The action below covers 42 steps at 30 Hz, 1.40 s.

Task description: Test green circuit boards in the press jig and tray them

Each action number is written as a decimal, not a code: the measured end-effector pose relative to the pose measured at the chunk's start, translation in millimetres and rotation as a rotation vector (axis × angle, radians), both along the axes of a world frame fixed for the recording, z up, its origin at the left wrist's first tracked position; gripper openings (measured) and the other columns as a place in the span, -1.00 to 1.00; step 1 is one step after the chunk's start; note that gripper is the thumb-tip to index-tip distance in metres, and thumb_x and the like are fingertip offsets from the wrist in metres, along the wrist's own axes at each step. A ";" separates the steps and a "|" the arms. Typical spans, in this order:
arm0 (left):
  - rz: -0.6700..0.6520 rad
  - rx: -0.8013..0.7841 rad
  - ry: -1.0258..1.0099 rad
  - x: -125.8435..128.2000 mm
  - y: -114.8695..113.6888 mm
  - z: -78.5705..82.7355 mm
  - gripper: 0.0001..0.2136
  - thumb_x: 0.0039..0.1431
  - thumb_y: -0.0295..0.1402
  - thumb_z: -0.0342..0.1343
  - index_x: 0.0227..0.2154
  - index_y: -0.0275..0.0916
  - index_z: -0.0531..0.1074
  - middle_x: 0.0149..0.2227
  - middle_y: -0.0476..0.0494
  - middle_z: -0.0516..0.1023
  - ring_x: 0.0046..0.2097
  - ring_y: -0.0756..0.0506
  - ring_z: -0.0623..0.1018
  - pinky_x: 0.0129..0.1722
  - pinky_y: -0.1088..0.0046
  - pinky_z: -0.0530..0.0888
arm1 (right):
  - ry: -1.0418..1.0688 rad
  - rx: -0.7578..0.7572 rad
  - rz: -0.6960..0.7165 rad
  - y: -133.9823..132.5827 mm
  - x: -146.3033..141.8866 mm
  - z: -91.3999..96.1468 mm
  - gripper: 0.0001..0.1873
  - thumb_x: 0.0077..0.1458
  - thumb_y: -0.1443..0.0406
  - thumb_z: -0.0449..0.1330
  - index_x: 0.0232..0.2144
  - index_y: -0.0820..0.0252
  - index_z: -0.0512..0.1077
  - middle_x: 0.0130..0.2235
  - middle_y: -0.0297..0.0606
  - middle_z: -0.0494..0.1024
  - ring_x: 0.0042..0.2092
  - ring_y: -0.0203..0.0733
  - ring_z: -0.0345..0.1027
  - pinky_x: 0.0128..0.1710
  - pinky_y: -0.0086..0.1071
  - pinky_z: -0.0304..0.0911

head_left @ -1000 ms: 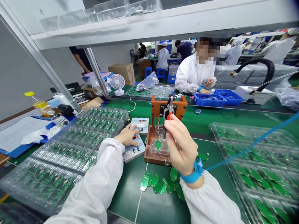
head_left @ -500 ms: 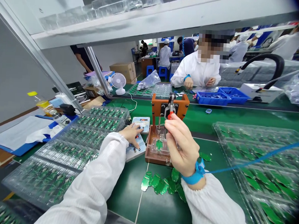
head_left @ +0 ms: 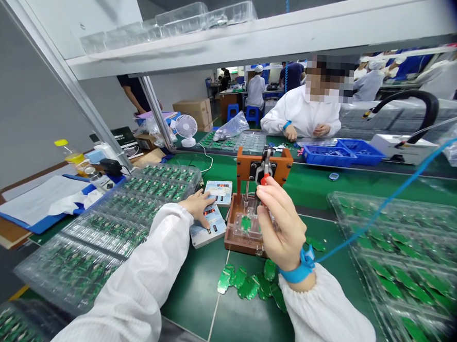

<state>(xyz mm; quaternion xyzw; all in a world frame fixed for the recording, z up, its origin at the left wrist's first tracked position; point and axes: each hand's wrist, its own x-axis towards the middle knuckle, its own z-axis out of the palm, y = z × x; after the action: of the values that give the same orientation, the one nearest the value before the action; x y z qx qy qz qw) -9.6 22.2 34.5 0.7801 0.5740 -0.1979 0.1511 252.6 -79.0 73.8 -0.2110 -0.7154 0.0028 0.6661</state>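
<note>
Green circuit board, one unit, sits in the clear holder at the base of the brown press fixture, below its metal guide rods. Right hand: fingers closed together around the fixture's red-tipped lever; a blue wrist strap circles the wrist. Left hand: fingers spread apart, resting on the lower of two digital display units. Loose boards on the green mat: about eight clustered below the fixture, one to its right. Clear trays of boards lie on the left; more lie on the right.
</note>
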 end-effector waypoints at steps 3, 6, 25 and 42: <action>0.002 0.022 -0.010 0.8 0.3 -0.3 0.25 -0.30 0.05 0.48 0.46 -0.15 -0.04 0.51 -0.35 -0.21 0.48 -0.55 -0.23 0.40 -0.15 -0.04 | 0.004 -0.001 0.004 -1.0 -0.1 0.4 -0.29 0.18 0.63 0.13 0.28 0.01 0.34 0.15 -0.21 0.52 0.32 0.03 0.29 0.29 0.04 0.36; -0.009 0.006 -0.017 2.4 0.4 0.4 0.26 -0.33 0.03 0.49 0.45 -0.13 -0.02 0.50 -0.35 -0.19 0.47 -0.56 -0.22 0.39 -0.17 -0.03 | 0.004 -0.002 0.002 -1.3 -0.3 0.9 -0.29 0.18 0.63 0.13 0.28 0.00 0.34 0.15 -0.21 0.52 0.32 0.03 0.29 0.28 0.03 0.37; -0.020 -0.023 -0.022 3.6 8.3 -7.9 0.26 -0.40 -0.02 0.52 0.43 -0.13 0.04 0.51 -0.34 -0.22 0.47 -0.57 -0.27 0.38 -0.23 -0.06 | 0.001 0.002 -0.003 0.9 -1.1 -0.9 -0.29 0.19 0.62 0.13 0.29 -0.01 0.32 0.16 -0.22 0.51 0.32 0.03 0.29 0.28 0.05 0.36; 0.528 0.615 -1.732 112.0 -81.3 -50.0 -0.63 0.27 -0.02 0.12 -0.49 -0.18 0.29 -0.58 0.10 0.24 -0.53 0.01 0.27 -0.49 0.50 0.26 | -0.010 0.006 -0.031 -1.0 0.4 0.8 -0.32 0.19 0.61 0.14 0.27 0.00 0.35 0.14 -0.19 0.54 0.29 0.03 0.33 0.22 0.04 0.42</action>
<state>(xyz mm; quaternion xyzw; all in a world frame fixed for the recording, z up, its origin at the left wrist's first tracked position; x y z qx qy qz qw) 102.4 -59.1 -15.5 0.5065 0.4474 0.6478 0.3516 253.0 -80.0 74.6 -0.2202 -0.7156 -0.0106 0.6629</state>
